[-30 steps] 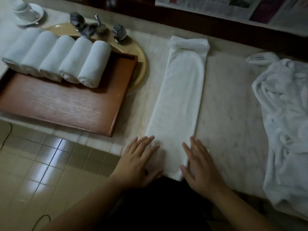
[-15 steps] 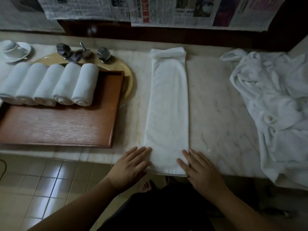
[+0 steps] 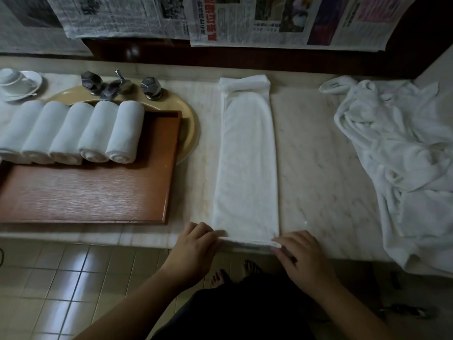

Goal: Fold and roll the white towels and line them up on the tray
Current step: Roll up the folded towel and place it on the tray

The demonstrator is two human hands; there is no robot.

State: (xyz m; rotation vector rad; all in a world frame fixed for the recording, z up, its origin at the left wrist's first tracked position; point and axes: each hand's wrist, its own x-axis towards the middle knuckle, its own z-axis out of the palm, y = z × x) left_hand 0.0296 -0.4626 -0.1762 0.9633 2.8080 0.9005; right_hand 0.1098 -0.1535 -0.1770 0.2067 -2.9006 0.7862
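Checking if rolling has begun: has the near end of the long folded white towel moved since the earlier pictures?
Yes. The long folded white towel's near end is now lifted and curled off the marble counter, pinched by both hands.

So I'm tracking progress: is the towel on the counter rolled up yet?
Not yet. The towel lies flat as a long folded strip; both hands pinch only its near edge, barely turned up.

Folded white towel flat beside tray

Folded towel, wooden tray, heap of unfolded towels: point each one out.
Folded towel (image 3: pixel 247 168), head view, middle of the long flat strip on the counter.
Wooden tray (image 3: pixel 98 192), head view, bare floor in front of the rolls.
Heap of unfolded towels (image 3: pixel 404 163), head view, crumpled middle of the pile.
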